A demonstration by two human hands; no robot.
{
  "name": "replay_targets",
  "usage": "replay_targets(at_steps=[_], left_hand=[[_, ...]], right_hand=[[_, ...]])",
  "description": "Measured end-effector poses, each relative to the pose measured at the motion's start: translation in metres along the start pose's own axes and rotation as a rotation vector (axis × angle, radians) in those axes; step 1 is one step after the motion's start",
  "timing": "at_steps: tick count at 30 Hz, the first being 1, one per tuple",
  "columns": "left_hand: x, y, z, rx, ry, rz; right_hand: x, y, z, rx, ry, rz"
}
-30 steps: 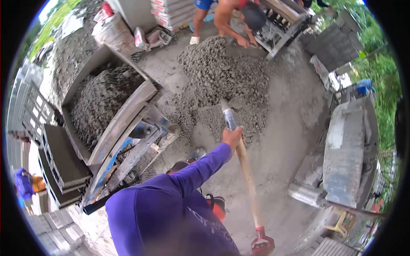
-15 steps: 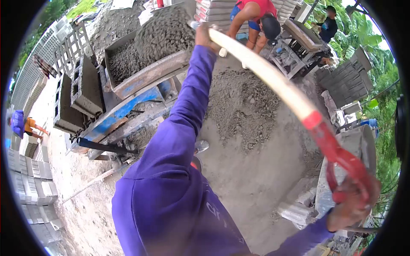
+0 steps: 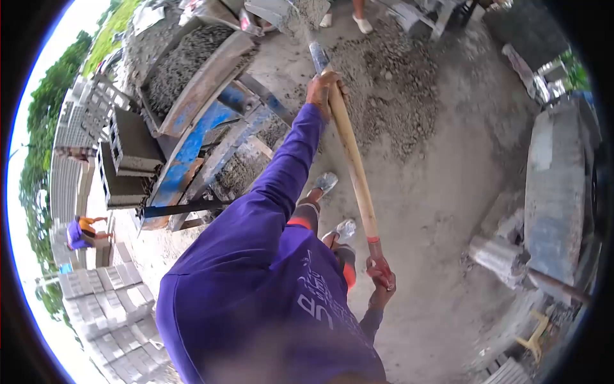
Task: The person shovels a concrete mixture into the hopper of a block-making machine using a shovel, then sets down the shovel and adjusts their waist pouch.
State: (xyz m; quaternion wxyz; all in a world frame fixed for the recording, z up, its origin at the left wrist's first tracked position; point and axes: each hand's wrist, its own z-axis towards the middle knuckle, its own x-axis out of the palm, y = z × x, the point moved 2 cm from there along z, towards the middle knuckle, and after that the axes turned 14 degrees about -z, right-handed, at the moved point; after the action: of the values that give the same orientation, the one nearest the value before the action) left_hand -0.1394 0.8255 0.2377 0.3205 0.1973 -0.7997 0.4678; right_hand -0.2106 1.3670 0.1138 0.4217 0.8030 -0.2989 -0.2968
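Note:
A shovel with a pale wooden shaft (image 3: 352,150) slants across the middle of the view. My left hand (image 3: 324,93) is closed round the shaft's upper end, just below the metal socket. Lower down, my right hand (image 3: 382,285) grips the red handle at the other end, near my right leg. The shovel's grey blade (image 3: 272,11) is at the top edge, partly cut off, with some grey mix (image 3: 308,16) on it. Beyond and right of the shaft lies a heap of grey gravelly mix (image 3: 396,89) on the ground.
At left, a mix-filled trough (image 3: 182,64) tops a blue-painted metal frame (image 3: 192,150), beside hollow concrete blocks (image 3: 134,144). Block stacks (image 3: 109,301) and a crouching person (image 3: 83,233) are farther left. Another person's feet (image 3: 362,24) show at the top. A grey metal sheet-like object (image 3: 555,192) stands right.
The shovel has swung down from its raised slant, and my right hand has come in from the far right towards my body. Mix flying over the trough has landed; the view has turned.

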Motion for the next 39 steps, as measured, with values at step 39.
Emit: replay_targets(at_steps=[39], left_hand=[[-0.470,0.533,0.320,-0.763,-0.477,0.576]], right_hand=[[0.242,-0.325,0.159,0.989,-0.987,0.468]])
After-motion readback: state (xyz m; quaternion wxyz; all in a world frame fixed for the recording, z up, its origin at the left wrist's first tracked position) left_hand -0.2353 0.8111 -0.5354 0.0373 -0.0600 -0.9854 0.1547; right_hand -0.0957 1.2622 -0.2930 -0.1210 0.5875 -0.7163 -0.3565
